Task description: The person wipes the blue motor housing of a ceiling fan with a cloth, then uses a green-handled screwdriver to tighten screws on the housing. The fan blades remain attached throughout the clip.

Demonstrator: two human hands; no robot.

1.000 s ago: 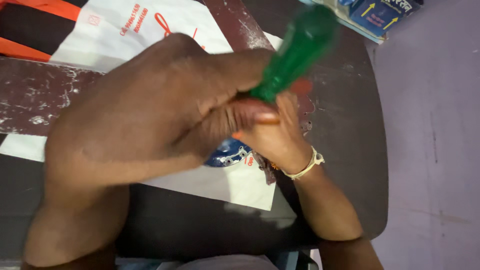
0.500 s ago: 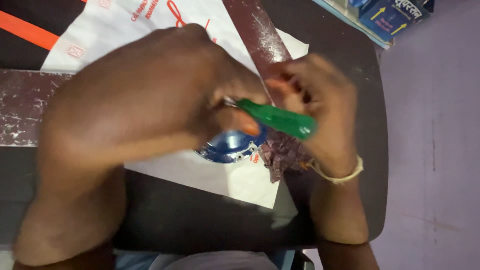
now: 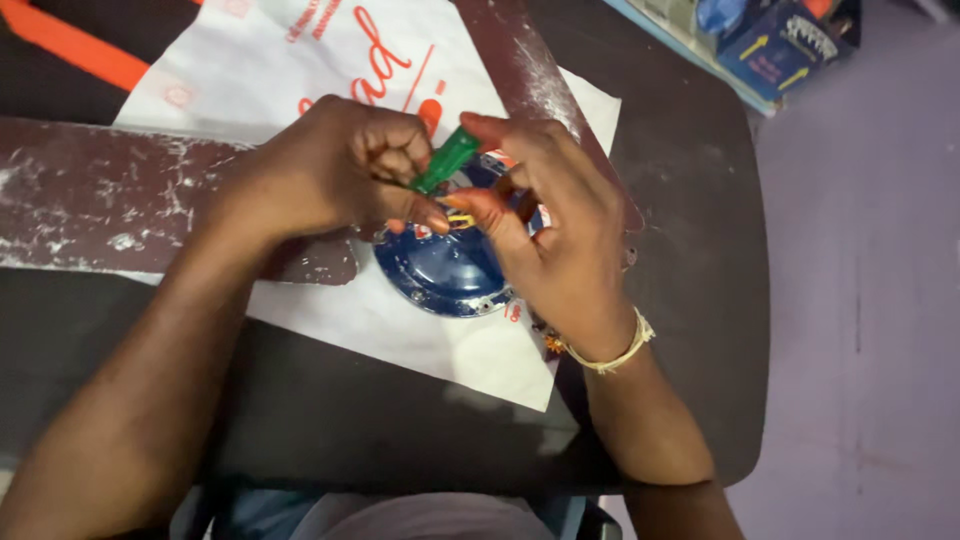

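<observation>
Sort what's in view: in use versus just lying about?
In use: green-handled screwdriver, held by left hand and right hand; round blue part under them; white printed sheet beneath it.
Lying about: blue boxes, orange strap.

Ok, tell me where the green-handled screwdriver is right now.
In the head view the green-handled screwdriver sits just left of centre, pinched between the left hand and right hand, directly above the round blue part lying on the white printed bag.
</observation>
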